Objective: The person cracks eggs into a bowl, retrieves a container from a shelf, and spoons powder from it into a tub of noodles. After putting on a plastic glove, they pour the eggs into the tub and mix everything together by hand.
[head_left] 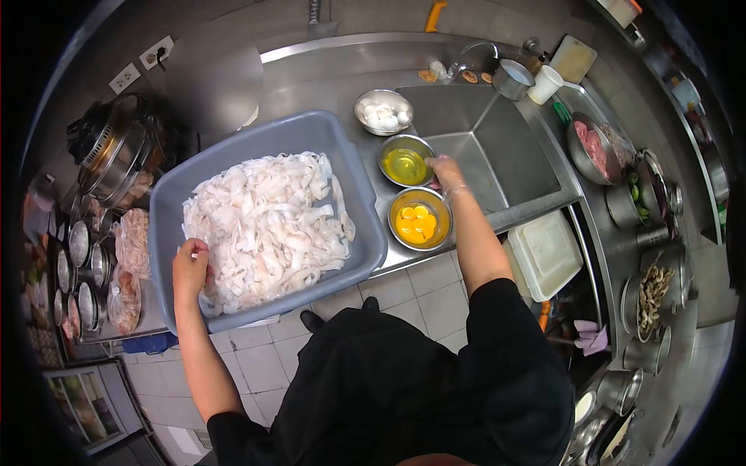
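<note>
Head view looks straight down at a stainless steel worktop [350, 85] with a large blue-grey rectangular plastic tub [233, 151] heaped with wide white flat noodles [264, 225]. The left hand [190, 268] lies on the noodles at the tub's near corner, fingers bent into the strands; whether it has closed on a bunch cannot be told. The right hand [447, 172] hangs with curled fingers at the lip of the steel sink basin [505, 159], and it is not clear that it holds anything. Just beside this hand, on its near side, stands a round steel bowl of yellow egg yolks [420, 220]; on its far side is a round steel bowl of clear yellowish liquid [406, 165]. Beyond that sits a steel bowl of white eggs [383, 113].
</note>
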The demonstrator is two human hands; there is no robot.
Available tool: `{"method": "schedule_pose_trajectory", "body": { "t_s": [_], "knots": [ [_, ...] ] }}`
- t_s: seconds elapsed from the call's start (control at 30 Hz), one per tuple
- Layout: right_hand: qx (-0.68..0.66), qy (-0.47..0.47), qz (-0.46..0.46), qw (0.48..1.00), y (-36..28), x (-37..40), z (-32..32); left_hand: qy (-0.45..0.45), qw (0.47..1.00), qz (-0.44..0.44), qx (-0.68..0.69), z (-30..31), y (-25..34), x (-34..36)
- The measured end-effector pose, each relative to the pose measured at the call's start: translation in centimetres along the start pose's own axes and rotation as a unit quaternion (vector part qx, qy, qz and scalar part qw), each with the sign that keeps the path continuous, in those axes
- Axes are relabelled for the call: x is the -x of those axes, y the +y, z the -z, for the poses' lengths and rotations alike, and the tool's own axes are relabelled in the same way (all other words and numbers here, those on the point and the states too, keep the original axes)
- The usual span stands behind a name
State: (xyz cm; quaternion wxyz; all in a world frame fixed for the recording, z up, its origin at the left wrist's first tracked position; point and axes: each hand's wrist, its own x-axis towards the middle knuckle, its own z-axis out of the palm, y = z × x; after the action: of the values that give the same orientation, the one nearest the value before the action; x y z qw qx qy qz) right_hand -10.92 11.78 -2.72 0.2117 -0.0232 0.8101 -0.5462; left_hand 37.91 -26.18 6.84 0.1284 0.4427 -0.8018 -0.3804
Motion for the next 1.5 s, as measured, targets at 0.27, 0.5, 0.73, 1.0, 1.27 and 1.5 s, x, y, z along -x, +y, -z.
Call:
{"method": "schedule_pose_trajectory", "body": {
  "t_s": [0.27,0.5,0.73,1.0,1.27,1.5],
  "knots": [
    [-0.038,0.027,0.032,0.998,3.4,-2.9,3.2,-0.042,0.997,0.015,0.056,0.2,2.3,0.9],
    [0.031,0.121,0.079,0.989,-0.1,0.2,7.4,-0.063,0.998,-0.004,0.015,-0.2,1.9,0.6],
    [0.042,0.037,0.152,0.987,-11.3,8.2,7.1,-0.07,0.997,-0.037,0.007,0.1,1.8,1.0],
    [0.027,-0.104,0.195,0.975,-18.6,15.2,-4.1,-0.055,0.998,-0.041,-0.01,0.9,2.0,1.8],
    [0.062,-0.183,0.241,0.951,-18.8,16.4,-16.7,-0.059,0.992,-0.087,-0.067,1.6,0.5,1.5],
    [0.156,-0.142,0.335,0.918,-18.1,15.7,-21.0,-0.057,0.989,-0.114,-0.075,1.8,0.1,1.8]
  ]
}}
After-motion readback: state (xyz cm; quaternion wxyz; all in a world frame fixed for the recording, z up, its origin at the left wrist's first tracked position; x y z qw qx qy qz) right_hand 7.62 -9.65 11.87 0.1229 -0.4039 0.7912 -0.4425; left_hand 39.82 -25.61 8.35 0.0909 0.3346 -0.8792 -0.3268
